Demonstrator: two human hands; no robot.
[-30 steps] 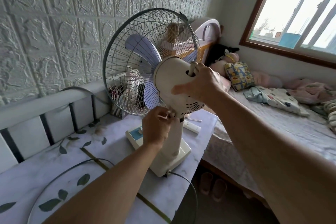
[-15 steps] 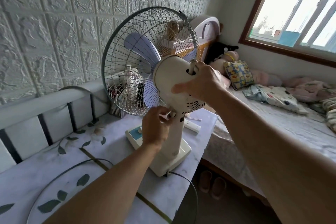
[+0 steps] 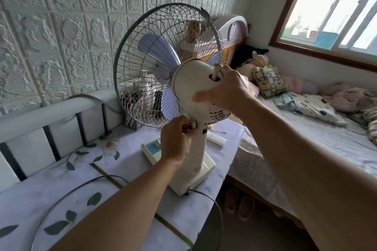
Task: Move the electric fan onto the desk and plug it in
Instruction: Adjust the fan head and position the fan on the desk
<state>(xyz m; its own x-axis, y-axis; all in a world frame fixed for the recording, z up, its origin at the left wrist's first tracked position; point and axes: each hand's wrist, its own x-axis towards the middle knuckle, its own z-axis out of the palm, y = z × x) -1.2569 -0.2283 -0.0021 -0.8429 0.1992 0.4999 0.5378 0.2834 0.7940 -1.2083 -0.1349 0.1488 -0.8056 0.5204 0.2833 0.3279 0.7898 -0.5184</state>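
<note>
A cream electric fan [image 3: 189,85] with pale purple blades and a grey wire cage stands upright on the desk [image 3: 126,165], which has a marble-and-leaf patterned top. My right hand [image 3: 226,87] grips the back of its motor housing, beside the pin that sticks up from the top. My left hand [image 3: 176,142] pinches a small knob on the neck just under the housing. The fan's dark cord [image 3: 212,201] leaves the base at the rear and loops across the desk toward me; its plug is out of view.
A textured white wall and a padded rail run behind the desk. Small bottles [image 3: 142,96] stand behind the cage, and a white remote [image 3: 216,139] lies by the base. To the right are a bed [image 3: 306,138] with pillows and bedding, slippers [image 3: 238,203] on the floor, and a window.
The fan head has tipped up very slightly under both hands. My hands keep their grips.
</note>
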